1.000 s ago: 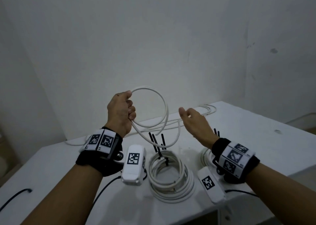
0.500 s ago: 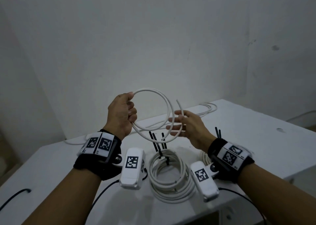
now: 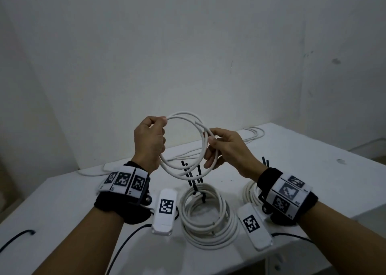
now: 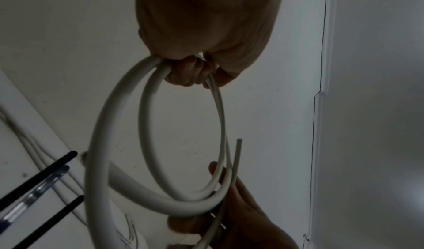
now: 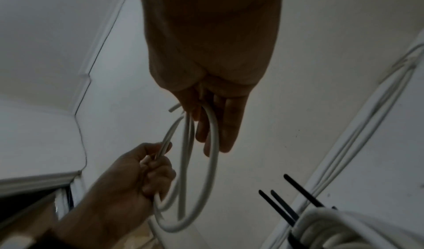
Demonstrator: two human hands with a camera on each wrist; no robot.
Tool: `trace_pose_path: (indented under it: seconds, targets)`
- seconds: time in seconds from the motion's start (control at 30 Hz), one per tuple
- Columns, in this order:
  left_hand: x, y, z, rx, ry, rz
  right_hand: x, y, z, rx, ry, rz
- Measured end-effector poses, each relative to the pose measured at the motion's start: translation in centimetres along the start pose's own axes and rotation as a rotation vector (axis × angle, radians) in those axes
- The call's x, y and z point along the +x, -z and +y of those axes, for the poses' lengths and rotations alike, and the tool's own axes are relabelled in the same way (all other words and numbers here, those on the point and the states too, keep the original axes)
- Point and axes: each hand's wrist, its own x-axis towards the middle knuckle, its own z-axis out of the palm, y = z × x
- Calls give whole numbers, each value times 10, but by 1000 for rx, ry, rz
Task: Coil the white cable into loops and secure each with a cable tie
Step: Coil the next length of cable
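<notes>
A white cable is held up above the table as two loose loops. My left hand grips the loops' left side, thumb and fingers curled round the strands. My right hand holds the right side, the strands running between thumb and fingers. The cable's cut end sticks up free beside the right hand. Below the hands a finished white coil lies on the table, bound with black cable ties whose tails stand up.
A second white coil lies under my right wrist. More white cable trails along the white table's far edge by the wall. Black leads run over the near table edge. White camera units hang from both wrists.
My right hand moved left to the loop and took hold of its right side. The loop rose slightly and a second turn has formed. The left hand kept its grip.
</notes>
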Motion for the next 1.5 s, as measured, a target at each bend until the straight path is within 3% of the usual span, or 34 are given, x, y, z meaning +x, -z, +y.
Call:
trace_pose_path:
  seconds: [0.2,0.4,0.63,0.8,0.97,1.13,1.5]
  targets:
    - [-2,2,-2,218,-100,-71,5,7,-3,58,-27,27]
    - [-5,-1,-1,392,-183,-215,10,1,-3,-147,-60,79]
    - [-3,3,-1,361,-18,-279,15,5,-4,-208,-93,74]
    - [-2,3,0,351,-26,-302,14,1,-3,-184,-64,92]
    - [-7,7,-7,410,-41,-395,10,4,-4,-200,-71,-35]
    - [-15,2,-10,478,-2,-537,11,3,-4,-78,-45,-65]
    - [-17,-7,-18,396,53,-384,9,-7,7,-383,0,89]
